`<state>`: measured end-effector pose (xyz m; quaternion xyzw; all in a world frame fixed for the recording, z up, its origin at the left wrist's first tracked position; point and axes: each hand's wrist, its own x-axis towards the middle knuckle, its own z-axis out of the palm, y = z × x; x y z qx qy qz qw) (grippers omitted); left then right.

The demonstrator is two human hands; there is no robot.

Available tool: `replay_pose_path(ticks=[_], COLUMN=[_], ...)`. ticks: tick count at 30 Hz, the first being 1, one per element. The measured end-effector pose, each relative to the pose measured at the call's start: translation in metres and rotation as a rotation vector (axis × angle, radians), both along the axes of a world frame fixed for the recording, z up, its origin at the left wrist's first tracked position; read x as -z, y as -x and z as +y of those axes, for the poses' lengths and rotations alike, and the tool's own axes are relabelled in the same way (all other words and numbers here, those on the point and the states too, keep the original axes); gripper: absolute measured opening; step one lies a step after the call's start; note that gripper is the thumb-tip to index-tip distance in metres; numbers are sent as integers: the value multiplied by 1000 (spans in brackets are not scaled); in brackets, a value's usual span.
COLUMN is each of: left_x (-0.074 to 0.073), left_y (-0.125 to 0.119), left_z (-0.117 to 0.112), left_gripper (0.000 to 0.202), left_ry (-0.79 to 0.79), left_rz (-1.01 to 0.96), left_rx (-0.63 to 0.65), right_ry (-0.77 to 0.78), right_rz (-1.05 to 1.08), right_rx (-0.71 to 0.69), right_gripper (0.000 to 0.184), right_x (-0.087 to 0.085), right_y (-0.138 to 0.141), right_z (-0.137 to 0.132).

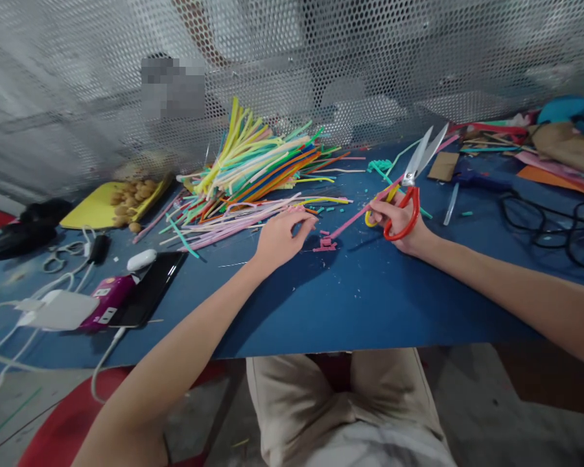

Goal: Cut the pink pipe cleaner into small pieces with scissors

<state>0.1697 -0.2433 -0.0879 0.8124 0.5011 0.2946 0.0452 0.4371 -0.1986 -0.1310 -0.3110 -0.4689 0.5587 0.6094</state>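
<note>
Cutting step: right hand [399,217] grips red-handled scissors [413,178], blades open, with a pink strip [354,219]. Left hand [279,237], fingers loosely curled, rests beside pink cut pieces [325,244], near the scissors. Next: align strip between blades.

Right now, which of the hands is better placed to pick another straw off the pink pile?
Probably the left. The left hand is free, its fingertips already at the pink straws. The right hand is full, gripping the red-handled scissors, blades open, along with one pink straw.
</note>
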Motion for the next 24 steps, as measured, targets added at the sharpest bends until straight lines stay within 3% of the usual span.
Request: replay_pose_path(ticks=[4, 10, 16, 20, 24], left_x=[4, 13, 16, 10, 7], left_y=[9, -5, -6, -4, -9], left_z=[1, -3, 1, 0, -3], left_gripper=[26, 24, 22, 22, 21], left_ry=[36, 50, 109, 156, 279], left_rz=[37, 61, 55, -66, -333], left_rx=[53, 188, 182, 101, 77], right_ry=[20, 8, 19, 7, -38], right_rz=[-19, -23, -31, -38, -73], right_rx=[77, 68, 65, 59, 42], right_gripper=[26, 24, 27, 28, 21], right_x=[5, 4, 1, 0, -2], right_y=[-2, 0, 1, 2, 3], right_z=[6, 3, 1, 0, -3])
